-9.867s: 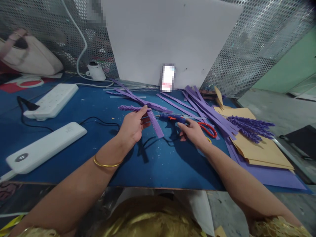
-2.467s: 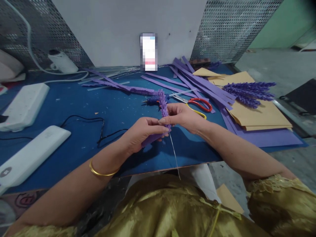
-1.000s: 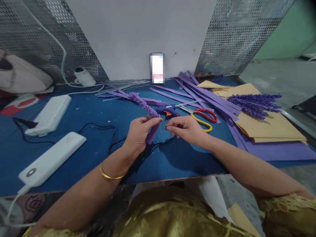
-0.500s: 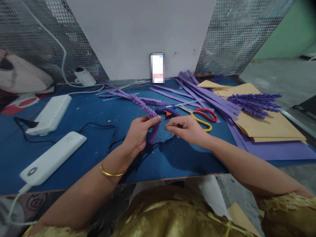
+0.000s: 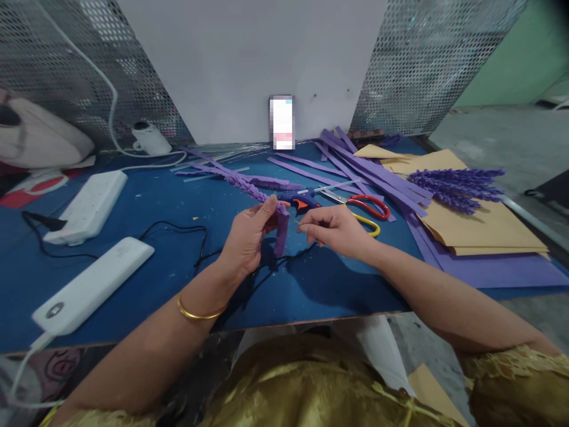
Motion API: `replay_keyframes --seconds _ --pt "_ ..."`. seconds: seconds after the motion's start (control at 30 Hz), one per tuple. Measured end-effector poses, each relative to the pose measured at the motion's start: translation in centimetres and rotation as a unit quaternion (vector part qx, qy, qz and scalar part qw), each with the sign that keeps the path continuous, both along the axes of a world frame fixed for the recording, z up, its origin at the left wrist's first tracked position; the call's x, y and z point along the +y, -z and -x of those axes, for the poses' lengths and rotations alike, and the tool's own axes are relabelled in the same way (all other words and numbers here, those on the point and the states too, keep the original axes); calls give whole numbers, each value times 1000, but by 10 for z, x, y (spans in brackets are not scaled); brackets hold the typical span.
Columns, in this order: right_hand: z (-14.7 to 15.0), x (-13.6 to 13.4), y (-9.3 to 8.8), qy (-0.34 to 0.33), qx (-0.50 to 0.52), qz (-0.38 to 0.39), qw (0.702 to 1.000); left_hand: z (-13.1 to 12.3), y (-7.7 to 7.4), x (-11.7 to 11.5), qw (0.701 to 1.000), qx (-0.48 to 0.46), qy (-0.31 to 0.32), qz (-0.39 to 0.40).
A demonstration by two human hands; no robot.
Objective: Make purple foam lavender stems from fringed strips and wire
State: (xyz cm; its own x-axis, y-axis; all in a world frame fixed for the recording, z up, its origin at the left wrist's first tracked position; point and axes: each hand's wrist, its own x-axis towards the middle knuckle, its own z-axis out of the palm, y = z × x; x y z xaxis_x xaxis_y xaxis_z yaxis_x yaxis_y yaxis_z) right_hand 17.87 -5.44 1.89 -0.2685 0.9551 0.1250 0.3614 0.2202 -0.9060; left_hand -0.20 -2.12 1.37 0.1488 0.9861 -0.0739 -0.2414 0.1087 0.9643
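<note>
My left hand [image 5: 249, 237] pinches a purple fringed strip [image 5: 251, 188] between thumb and fingers. The strip's twisted, tufted length runs away toward the back left, and its flat end hangs below the fingertips. My right hand [image 5: 335, 230] is closed just to the right, thumb and forefinger pressed on a thin wire [image 5: 297, 222] whose fine tip points toward the strip. A small gap separates the two hands. Behind them lies a blue glue gun [image 5: 304, 196] with an orange trigger. Scissors [image 5: 368, 207] with red and yellow handles rest beyond my right hand, partly covered by it.
Purple strips [image 5: 355, 157] spread across the back right. Purple lavender-like stems [image 5: 457, 187] lie on brown paper [image 5: 493, 231]. A phone [image 5: 282, 121] leans on the back panel. At left are a white power bank [image 5: 95, 287], a power strip [image 5: 86, 204] and black cable [image 5: 173, 224].
My left thumb has shifted back along the strip, and the strip's flat end has turned to hang more to the right. My right hand has barely moved.
</note>
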Motion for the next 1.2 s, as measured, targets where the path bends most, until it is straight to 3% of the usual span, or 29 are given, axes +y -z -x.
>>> replay_keyframes --seconds 0.17,0.5,0.77,1.2 --pt "-1 0 0 -18 -1 9 1000 1 -1 1 999 2 -30 -31" --pt "-1 0 -1 -7 11 20 1000 1 -5 0 998 -30 -42 -20" --pt "-1 2 3 1 30 38 999 2 -5 -2 999 -3 37 34" --pt "0 1 1 -1 14 37 999 1 -1 0 999 2 6 34"
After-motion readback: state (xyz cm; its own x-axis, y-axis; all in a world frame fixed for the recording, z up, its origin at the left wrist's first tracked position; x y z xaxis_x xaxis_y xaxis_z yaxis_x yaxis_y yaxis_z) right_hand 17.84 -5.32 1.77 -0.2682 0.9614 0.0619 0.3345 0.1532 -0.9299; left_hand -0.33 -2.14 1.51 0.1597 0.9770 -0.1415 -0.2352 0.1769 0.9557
